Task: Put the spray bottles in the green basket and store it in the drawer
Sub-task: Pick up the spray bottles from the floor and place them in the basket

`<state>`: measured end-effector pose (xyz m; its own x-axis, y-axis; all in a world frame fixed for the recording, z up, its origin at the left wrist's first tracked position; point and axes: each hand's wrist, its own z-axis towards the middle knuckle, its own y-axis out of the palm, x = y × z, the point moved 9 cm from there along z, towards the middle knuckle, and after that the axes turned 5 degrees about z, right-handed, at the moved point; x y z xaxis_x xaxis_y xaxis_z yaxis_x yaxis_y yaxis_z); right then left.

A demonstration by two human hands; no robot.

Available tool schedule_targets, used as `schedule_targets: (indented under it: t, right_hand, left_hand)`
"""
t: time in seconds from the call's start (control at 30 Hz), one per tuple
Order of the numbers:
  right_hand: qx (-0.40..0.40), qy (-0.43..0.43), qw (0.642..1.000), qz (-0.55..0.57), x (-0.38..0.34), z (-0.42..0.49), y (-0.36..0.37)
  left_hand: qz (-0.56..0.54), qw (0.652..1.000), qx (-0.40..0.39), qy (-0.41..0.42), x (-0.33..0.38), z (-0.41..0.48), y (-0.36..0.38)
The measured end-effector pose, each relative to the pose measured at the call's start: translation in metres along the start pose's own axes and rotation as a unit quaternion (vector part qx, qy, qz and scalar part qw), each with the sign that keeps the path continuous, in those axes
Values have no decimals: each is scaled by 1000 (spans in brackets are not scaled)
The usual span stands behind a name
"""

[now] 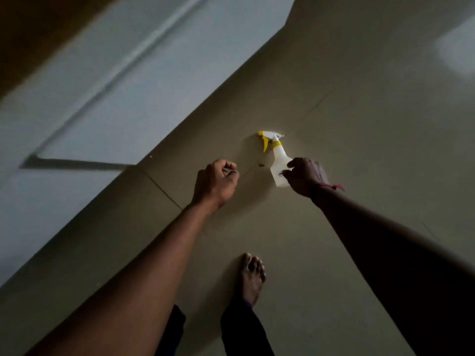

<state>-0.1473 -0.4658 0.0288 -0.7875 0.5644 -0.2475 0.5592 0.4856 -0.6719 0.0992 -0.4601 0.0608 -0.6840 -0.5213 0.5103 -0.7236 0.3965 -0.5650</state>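
Note:
A white spray bottle with a yellow trigger and nozzle is at the middle of the head view, above the tiled floor, its head pointing up and left. My right hand is closed around the bottle's lower body. My left hand is curled into a loose fist to the left of the bottle, apart from it, with nothing seen in it. No green basket and no drawer are in view.
A pale grey cabinet or wall face with a dark seam fills the upper left. Beige floor tiles spread to the right. My bare foot stands on the floor below my hands.

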Motion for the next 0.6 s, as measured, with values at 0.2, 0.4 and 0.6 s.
schedule_targets:
  t: [0.2, 0.4, 0.6]
  right_hand:
    - [43, 30, 995, -88, 20, 104, 45]
    - [36, 45, 994, -94, 21, 156, 75]
    - [24, 41, 999, 14, 10, 129, 83]
  left_hand:
    - [4, 1000, 5, 12, -40, 67, 51]
    - [3, 1000, 18, 17, -60, 87, 60]
    - [6, 1000, 27, 14, -55, 78, 43]
